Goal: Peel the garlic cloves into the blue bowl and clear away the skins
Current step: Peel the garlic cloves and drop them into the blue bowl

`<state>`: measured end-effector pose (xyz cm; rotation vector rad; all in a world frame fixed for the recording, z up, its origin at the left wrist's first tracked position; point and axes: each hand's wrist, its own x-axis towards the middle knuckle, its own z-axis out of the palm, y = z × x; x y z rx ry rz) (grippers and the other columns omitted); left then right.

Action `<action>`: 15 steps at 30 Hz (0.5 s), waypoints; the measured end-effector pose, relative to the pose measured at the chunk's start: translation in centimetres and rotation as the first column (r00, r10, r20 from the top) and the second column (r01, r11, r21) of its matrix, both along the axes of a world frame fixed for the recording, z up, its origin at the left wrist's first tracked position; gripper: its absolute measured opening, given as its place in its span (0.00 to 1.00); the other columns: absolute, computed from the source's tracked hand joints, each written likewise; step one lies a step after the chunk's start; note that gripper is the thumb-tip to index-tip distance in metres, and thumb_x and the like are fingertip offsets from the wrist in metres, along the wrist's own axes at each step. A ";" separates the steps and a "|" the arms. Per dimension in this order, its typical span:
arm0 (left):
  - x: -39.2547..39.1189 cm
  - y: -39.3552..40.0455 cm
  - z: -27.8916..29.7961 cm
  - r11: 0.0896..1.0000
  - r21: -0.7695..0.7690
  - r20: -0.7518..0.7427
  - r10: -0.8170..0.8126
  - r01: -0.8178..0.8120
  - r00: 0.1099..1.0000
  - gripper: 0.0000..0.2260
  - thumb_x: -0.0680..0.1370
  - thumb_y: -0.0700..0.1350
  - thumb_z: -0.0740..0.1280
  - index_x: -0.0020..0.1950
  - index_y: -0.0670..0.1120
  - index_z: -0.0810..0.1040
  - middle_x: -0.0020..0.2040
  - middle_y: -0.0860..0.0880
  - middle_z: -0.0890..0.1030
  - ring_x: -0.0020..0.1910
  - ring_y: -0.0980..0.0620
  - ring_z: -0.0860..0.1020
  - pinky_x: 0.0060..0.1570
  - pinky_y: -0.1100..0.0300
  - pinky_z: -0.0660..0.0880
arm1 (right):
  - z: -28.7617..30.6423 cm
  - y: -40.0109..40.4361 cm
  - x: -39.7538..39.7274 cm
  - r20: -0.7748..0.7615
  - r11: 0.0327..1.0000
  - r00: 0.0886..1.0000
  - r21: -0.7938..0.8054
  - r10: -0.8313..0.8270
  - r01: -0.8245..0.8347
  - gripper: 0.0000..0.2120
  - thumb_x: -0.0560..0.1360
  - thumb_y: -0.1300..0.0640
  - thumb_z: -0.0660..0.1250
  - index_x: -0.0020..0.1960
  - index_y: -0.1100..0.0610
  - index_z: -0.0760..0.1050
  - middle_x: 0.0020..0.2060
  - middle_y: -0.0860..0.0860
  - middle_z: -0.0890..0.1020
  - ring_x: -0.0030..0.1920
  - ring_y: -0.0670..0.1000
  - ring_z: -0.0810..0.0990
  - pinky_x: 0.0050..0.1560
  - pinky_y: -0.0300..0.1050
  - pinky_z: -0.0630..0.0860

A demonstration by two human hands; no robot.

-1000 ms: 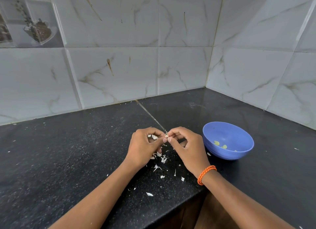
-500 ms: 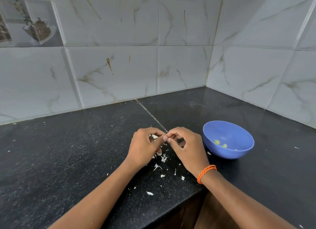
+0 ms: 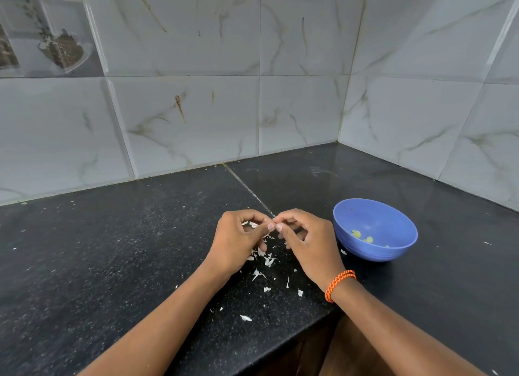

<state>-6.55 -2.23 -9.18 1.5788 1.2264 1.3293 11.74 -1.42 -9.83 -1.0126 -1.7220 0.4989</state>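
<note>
Two hands: left hand, right hand. One blue bowl. Peeled cloves in it: three pale pieces show, maybe more behind the near wall. One orange band, right wrist. Skins on the counter: a dozen or more larger flakes, finer specks too small to count.

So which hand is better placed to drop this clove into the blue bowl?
Right. The right hand sits beside the blue bowl; the left hand is farther away, with the right hand between.
</note>
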 end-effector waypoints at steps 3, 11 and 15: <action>-0.1 0.2 -0.2 1.000 0.000 0.000 -0.015 0.015 1.000 0.07 0.80 0.49 0.77 0.47 0.46 0.88 0.33 0.40 0.85 0.28 0.50 0.79 0.29 0.60 0.70 | 0.0 -0.1 -0.1 -0.065 0.998 0.998 -0.055 0.019 -0.023 0.07 0.80 0.65 0.72 0.51 0.53 0.86 0.42 0.46 0.88 0.42 0.47 0.88 0.38 0.44 0.85; -0.2 0.5 -0.3 0.999 0.051 -0.050 -0.003 0.005 0.999 0.07 0.83 0.45 0.74 0.47 0.45 0.88 0.36 0.50 0.86 0.28 0.51 0.80 0.32 0.61 0.74 | -0.2 -0.2 -0.1 -0.029 0.999 0.999 -0.017 0.027 -0.028 0.06 0.81 0.62 0.72 0.55 0.54 0.86 0.45 0.45 0.87 0.45 0.47 0.87 0.40 0.44 0.85; -0.3 0.7 -0.5 0.994 0.110 -0.110 0.018 -0.006 0.994 0.07 0.84 0.46 0.73 0.48 0.48 0.88 0.43 0.51 0.88 0.28 0.49 0.82 0.39 0.60 0.77 | 0.1 -0.3 -0.1 -0.007 1.000 1.000 0.026 -0.011 0.011 0.07 0.79 0.64 0.75 0.51 0.53 0.87 0.42 0.43 0.87 0.44 0.47 0.87 0.41 0.44 0.84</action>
